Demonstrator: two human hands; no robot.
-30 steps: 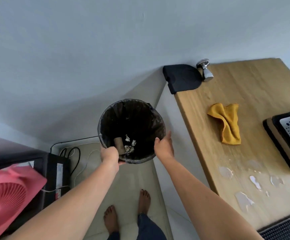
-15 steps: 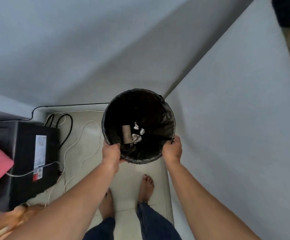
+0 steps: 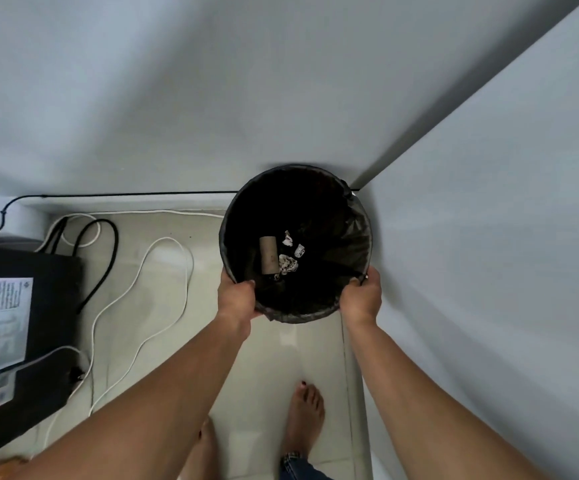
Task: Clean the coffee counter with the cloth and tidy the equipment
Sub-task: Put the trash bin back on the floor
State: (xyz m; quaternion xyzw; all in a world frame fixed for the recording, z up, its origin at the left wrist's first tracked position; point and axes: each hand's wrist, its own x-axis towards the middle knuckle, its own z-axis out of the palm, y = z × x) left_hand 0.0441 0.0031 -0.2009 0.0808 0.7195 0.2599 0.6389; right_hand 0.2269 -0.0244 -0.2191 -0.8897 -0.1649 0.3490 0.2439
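A round black trash bin (image 3: 319,188) lined with a dark bag stands low by the corner between the back wall and the white counter side. Inside lie a cardboard tube (image 3: 269,254) and crumpled paper scraps (image 3: 290,259). My left hand (image 3: 236,299) grips the near-left rim. My right hand (image 3: 360,297) grips the near-right rim. The counter top, the cloth and the coffee equipment are out of view.
A black box with a white label (image 3: 11,327) stands on the floor at the left. White cables (image 3: 163,278) and black cables (image 3: 101,258) trail over the pale tiles. The white counter side (image 3: 489,271) rises on the right. My bare feet (image 3: 303,420) are below the bin.
The view has swung down from the counter to the floor. My right hand, open beside the bin a second ago, has closed on the rim. The bin has gone lower, toward the corner.
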